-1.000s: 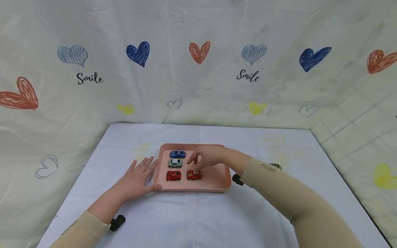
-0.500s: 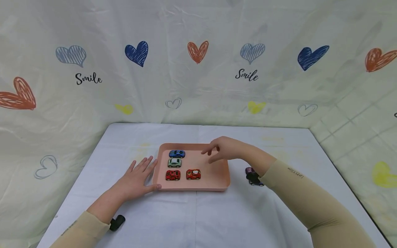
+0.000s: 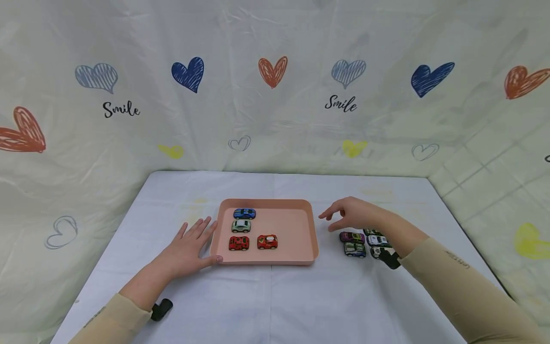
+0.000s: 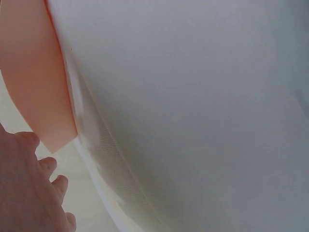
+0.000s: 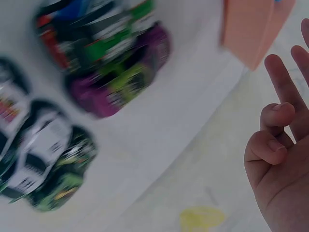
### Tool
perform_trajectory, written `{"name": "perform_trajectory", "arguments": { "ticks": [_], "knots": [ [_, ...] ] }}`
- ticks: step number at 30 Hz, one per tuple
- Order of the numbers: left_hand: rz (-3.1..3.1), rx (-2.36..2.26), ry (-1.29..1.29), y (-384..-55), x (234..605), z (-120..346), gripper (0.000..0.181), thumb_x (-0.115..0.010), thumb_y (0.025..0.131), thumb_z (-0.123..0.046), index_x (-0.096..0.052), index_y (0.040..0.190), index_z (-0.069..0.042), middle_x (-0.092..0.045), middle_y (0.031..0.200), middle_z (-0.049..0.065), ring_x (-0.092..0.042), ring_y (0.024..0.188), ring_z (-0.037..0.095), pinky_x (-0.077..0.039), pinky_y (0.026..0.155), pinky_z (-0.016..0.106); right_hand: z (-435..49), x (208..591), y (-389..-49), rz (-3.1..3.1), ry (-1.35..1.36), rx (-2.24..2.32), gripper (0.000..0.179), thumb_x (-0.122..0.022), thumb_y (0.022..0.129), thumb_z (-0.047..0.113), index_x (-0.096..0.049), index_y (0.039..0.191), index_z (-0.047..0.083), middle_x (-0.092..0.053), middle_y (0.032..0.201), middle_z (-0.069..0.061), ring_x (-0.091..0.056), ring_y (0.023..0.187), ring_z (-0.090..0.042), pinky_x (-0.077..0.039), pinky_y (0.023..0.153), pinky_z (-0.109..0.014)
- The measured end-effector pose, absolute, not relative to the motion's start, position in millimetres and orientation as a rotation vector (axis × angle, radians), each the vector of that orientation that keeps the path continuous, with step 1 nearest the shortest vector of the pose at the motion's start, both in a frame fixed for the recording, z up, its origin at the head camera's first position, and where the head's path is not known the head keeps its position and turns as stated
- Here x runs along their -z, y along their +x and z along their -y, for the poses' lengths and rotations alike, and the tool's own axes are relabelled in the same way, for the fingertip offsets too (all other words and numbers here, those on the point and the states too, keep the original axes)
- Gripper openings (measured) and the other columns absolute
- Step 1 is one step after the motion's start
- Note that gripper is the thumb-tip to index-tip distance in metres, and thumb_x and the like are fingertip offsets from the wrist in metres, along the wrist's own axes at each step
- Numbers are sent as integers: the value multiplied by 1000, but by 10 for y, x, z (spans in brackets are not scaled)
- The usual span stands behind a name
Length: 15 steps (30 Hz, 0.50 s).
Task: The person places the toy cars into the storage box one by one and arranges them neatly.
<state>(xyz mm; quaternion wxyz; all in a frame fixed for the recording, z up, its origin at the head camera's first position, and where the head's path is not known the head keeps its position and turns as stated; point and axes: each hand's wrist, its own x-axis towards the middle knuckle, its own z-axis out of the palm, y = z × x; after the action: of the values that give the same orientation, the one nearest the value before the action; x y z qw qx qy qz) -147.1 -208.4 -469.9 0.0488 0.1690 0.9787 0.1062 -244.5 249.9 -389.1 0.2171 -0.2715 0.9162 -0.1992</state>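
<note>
My left hand (image 3: 189,251) lies with fingers spread at the left side of a pink tray (image 3: 294,229), its thumb at the front left corner. Inside the tray are a blue toy car (image 3: 244,213), a pale green toy car (image 3: 241,226), a red toy car (image 3: 238,243) and another red toy car with a white patch (image 3: 267,241). To the right of the tray, my right hand (image 3: 358,213) hovers with nothing in it, fingers loosely bent. Near it on the table sit a purple toy car (image 3: 352,237) and a multicoloured toy car (image 5: 101,34).
A white toy car (image 3: 378,241), a green toy car (image 5: 60,188) and another white one stand grouped under my right wrist, partly hidden. White cloth covers the table (image 3: 223,301). A curtain with printed hearts (image 3: 275,119) hangs behind it.
My right hand has let go of the red car with the white patch, lifted, and moved right, out past the tray's edge. The cars at right come into view. My left hand stays put.
</note>
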Motion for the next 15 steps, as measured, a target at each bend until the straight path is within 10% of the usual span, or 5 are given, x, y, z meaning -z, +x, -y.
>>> {"name": "perform_trajectory", "arguments": {
  "ticks": [15],
  "knots": [
    [-2984, -251, 490, -1469, 4643, 2040, 103, -61, 82, -72, -25, 158, -13, -21, 163, 13, -18, 149, 38, -7, 119, 61, -2990, 4011, -2387, -2561, -641, 485, 33, -77, 87, 25, -74, 120, 18, -69, 108, 0, -59, 96, -20, -52, 77, -35]
  ]
}}
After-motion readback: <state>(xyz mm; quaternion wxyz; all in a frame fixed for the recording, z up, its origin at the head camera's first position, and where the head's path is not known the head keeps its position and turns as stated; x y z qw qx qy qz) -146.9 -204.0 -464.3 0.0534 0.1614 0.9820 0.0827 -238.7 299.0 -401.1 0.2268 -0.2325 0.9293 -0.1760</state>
